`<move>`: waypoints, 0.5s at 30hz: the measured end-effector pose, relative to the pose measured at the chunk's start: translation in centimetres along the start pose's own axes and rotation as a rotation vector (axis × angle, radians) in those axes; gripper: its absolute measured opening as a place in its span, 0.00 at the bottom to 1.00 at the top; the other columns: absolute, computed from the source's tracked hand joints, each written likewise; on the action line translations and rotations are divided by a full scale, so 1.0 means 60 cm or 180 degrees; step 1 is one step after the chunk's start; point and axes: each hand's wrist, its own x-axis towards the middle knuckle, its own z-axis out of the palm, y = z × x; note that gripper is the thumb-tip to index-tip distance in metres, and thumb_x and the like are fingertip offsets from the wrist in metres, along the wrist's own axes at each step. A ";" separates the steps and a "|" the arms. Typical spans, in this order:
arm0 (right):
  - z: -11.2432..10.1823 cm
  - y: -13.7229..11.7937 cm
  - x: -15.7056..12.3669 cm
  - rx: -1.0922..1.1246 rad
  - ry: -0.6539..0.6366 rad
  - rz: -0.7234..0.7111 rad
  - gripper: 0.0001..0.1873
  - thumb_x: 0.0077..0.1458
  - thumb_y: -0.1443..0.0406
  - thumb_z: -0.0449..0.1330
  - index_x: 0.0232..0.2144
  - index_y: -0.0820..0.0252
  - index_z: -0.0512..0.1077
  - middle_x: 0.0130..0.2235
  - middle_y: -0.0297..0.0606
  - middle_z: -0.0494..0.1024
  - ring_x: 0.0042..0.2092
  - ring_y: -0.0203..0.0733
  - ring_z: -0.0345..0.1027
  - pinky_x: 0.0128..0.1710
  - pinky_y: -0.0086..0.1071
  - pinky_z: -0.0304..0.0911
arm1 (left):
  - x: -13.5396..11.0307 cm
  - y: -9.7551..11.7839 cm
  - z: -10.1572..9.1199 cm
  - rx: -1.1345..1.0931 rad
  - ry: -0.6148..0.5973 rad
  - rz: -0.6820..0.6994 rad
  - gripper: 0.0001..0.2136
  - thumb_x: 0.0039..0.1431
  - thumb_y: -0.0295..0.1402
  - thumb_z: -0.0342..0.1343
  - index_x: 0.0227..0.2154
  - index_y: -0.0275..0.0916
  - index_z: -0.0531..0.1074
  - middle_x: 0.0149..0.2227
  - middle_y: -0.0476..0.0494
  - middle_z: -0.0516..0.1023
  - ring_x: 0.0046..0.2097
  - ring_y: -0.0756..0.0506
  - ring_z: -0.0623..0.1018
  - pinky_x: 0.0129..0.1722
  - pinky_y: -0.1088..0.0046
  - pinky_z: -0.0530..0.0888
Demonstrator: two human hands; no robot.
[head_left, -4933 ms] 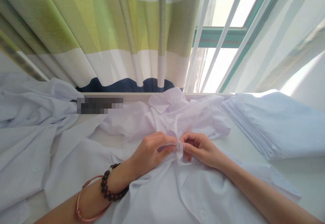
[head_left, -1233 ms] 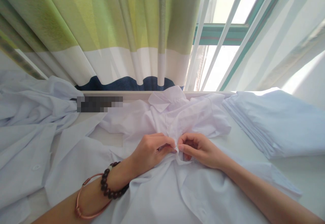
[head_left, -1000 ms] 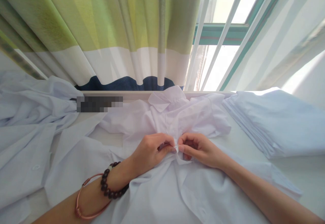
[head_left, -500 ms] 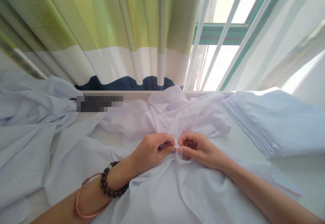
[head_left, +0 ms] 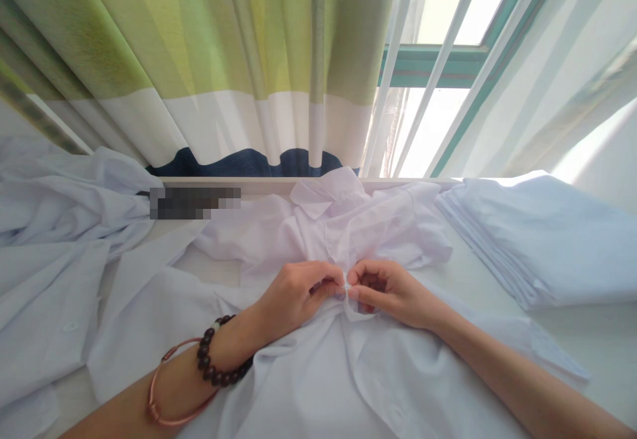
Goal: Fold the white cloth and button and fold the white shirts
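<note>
A white collared shirt (head_left: 318, 366) lies spread on the table in front of me, its collar (head_left: 328, 195) towards the window. My left hand (head_left: 298, 293) and my right hand (head_left: 388, 290) meet at the shirt's front placket, both pinching the white cloth where the two edges come together. A small white button seems to sit between the fingertips. A dark bead bracelet (head_left: 219, 359) and a copper bangle (head_left: 169, 389) circle my left wrist.
A neat stack of folded white shirts (head_left: 537, 240) sits at the right. Loose white garments (head_left: 60, 240) pile up at the left. A green, white and navy striped curtain (head_left: 213, 61) and a barred window (head_left: 448, 67) rise behind the table's far edge.
Both hands stay pinched on the placket. The bunch of cloth held up between them earlier has been drawn down flatter; the fingertips have closed a little tighter together.
</note>
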 end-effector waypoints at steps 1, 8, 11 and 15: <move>0.000 0.000 0.000 -0.0012 0.0005 0.0002 0.10 0.51 0.60 0.65 0.31 0.60 0.71 0.23 0.29 0.71 0.26 0.32 0.65 0.27 0.25 0.59 | -0.001 0.000 0.000 0.0020 -0.0007 0.0001 0.04 0.58 0.24 0.55 0.32 0.38 0.71 0.30 0.51 0.78 0.30 0.53 0.76 0.33 0.81 0.71; 0.002 -0.003 -0.001 -0.0051 0.0010 -0.0010 0.10 0.50 0.60 0.66 0.31 0.60 0.71 0.22 0.29 0.71 0.25 0.33 0.65 0.26 0.26 0.59 | -0.002 0.001 0.000 0.0093 -0.0143 -0.0042 0.04 0.59 0.23 0.53 0.32 0.38 0.70 0.31 0.50 0.78 0.31 0.52 0.76 0.34 0.80 0.71; 0.001 -0.004 -0.001 -0.0067 0.0020 -0.0005 0.11 0.50 0.60 0.66 0.31 0.60 0.71 0.22 0.29 0.71 0.25 0.33 0.65 0.26 0.26 0.59 | -0.001 0.000 0.000 0.0088 -0.0151 -0.0084 0.04 0.59 0.23 0.53 0.32 0.38 0.69 0.31 0.51 0.77 0.31 0.53 0.75 0.34 0.81 0.70; 0.001 -0.005 -0.001 -0.0083 0.0006 -0.0021 0.11 0.51 0.59 0.65 0.31 0.60 0.70 0.23 0.29 0.71 0.26 0.33 0.64 0.27 0.26 0.59 | -0.001 -0.001 0.000 0.0061 -0.0180 -0.0082 0.04 0.59 0.23 0.53 0.33 0.38 0.69 0.31 0.51 0.76 0.31 0.53 0.74 0.34 0.81 0.69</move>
